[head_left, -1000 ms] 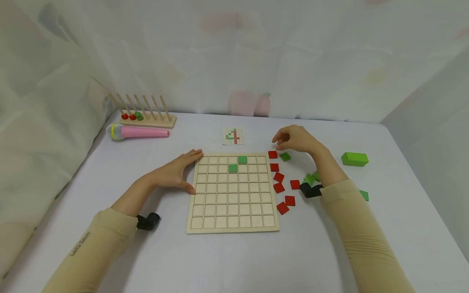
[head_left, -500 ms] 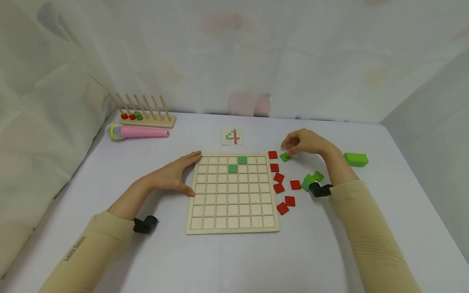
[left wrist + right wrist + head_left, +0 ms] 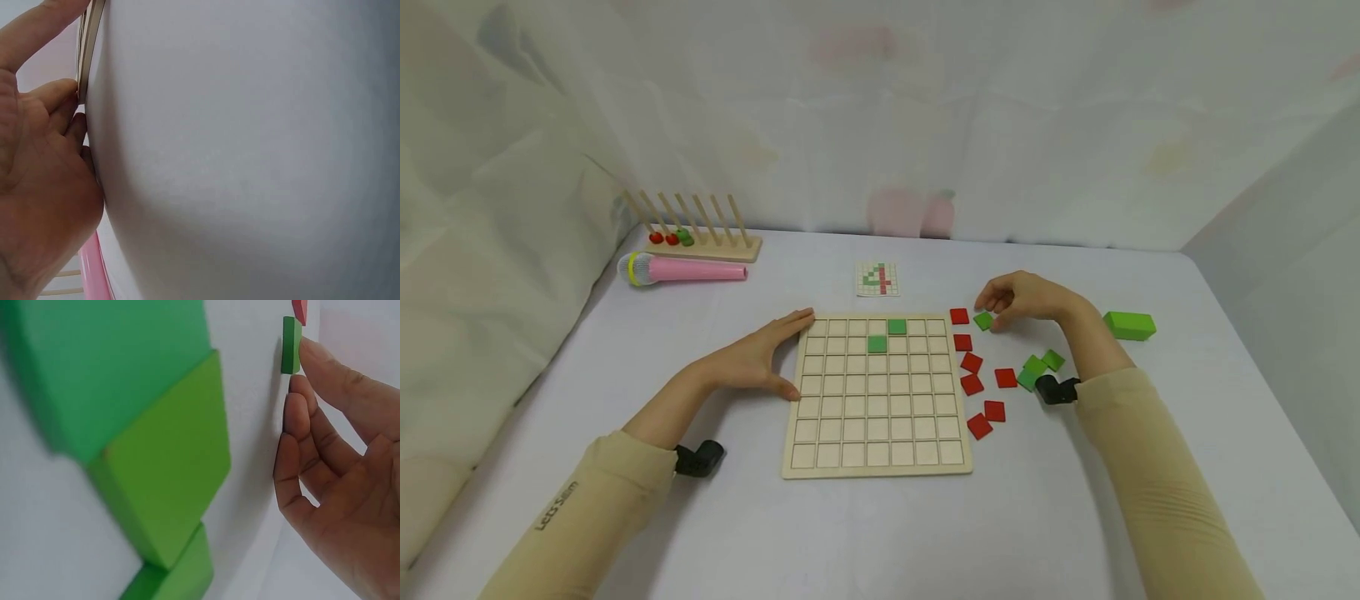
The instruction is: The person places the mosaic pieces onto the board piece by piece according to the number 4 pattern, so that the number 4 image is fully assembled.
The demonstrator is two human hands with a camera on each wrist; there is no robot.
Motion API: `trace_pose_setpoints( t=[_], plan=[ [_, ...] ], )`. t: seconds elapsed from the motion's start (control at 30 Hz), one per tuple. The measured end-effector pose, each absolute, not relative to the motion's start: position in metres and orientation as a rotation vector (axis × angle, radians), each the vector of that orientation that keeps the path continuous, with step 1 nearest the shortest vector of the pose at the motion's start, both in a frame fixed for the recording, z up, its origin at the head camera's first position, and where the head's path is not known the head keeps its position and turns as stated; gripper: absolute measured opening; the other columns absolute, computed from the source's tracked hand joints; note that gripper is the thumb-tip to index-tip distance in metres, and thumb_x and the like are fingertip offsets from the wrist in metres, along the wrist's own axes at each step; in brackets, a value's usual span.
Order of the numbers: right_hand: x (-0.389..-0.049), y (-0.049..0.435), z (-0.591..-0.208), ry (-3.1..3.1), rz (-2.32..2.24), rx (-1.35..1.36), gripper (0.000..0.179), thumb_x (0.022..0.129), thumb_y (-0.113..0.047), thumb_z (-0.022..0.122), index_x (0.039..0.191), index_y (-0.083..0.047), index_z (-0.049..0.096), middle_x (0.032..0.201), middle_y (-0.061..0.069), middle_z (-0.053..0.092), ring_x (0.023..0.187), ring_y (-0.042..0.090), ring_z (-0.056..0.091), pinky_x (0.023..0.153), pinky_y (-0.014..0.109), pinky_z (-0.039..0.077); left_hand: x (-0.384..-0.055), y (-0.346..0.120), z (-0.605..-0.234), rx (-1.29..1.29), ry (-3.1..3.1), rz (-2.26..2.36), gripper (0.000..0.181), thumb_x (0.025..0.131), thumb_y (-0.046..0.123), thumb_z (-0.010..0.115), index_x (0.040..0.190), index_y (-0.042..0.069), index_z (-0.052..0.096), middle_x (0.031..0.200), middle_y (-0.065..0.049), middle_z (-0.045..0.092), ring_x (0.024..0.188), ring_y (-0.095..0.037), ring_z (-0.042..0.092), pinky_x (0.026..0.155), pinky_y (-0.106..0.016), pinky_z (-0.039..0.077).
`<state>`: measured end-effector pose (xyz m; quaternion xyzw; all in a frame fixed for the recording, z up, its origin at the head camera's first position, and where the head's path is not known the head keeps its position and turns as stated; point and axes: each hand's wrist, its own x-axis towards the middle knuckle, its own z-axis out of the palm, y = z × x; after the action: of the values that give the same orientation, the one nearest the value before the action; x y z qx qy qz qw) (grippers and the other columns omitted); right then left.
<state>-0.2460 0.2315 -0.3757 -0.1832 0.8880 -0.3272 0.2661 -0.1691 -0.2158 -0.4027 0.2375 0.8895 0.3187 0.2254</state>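
A wooden grid board (image 3: pixel 876 407) lies flat in the head view, with two green tiles (image 3: pixel 877 343) set in its upper rows. My left hand (image 3: pixel 747 357) rests against the board's left edge, its thumb and fingers spread apart. Just past the board's upper right corner, my right hand (image 3: pixel 1032 297) is over the table, fingers loosely bent. Its thumb touches or nearly touches a loose green tile (image 3: pixel 983 321) that lies on the table. The right wrist view shows that green tile (image 3: pixel 291 345) by the thumb tip, fingertips close below it.
Several red tiles (image 3: pixel 972 384) lie along the board's right side. More green tiles (image 3: pixel 1033 367) lie under the right wrist. A green block (image 3: pixel 1130 326) is farther right. Behind the board lies a pattern card (image 3: pixel 877 280). A pink microphone (image 3: pixel 692 269) and a peg rack (image 3: pixel 703 246) stand back left.
My right hand has moved right and slightly down, to the loose green tile. The left hand stays at the board's edge. The tiles look unmoved.
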Motion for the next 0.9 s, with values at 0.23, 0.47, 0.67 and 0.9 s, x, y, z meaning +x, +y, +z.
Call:
trace_pose_setpoints(
  t=[0.23,0.47,0.67,0.9],
  plan=[
    [-0.2457,0.2317,-0.3776,2.380,-0.877,-0.489,0.035,0.080,-0.009,0.078,0.113,-0.007,0.069,0.104,0.008,0.064,0.098,0.020,0.052,0.083,0.025,0.046,-0.1689,-0.2160,-0.4014,0.664,2.458,0.871,0.123,0.066,0.039,0.090,0.160,0.011,0.015,0.170,-0.005,0.007,0.157,-0.037,0.003,0.122,-0.064,0.011],
    [-0.2442,0.2309,-0.3789,2.398,-0.843,-0.499,0.030,0.081,-0.009,0.077,0.111,-0.009,0.070,0.100,0.007,0.062,0.096,0.020,0.051,0.083,0.026,0.046,-0.1683,-0.2152,-0.4000,0.665,2.449,0.874,0.122,0.067,0.036,0.090,0.160,0.010,0.015,0.170,-0.005,0.007,0.157,-0.036,0.002,0.122,-0.064,0.010],
    [-0.2433,0.2298,-0.3775,2.420,-0.832,-0.510,0.028,0.081,-0.009,0.077,0.108,-0.008,0.071,0.098,0.008,0.062,0.094,0.019,0.051,0.082,0.028,0.044,-0.1676,-0.2152,-0.3998,0.666,2.449,0.877,0.122,0.067,0.036,0.090,0.160,0.010,0.016,0.170,-0.006,0.007,0.157,-0.037,0.002,0.122,-0.065,0.009],
    [-0.2462,0.2297,-0.3791,2.469,-0.788,-0.501,0.021,0.080,-0.008,0.077,0.098,-0.007,0.067,0.092,0.007,0.062,0.090,0.021,0.053,0.081,0.029,0.044,-0.1695,-0.2153,-0.4003,0.661,2.444,0.881,0.123,0.066,0.037,0.091,0.160,0.011,0.016,0.170,-0.005,0.007,0.157,-0.036,0.002,0.122,-0.064,0.009]
  ],
)
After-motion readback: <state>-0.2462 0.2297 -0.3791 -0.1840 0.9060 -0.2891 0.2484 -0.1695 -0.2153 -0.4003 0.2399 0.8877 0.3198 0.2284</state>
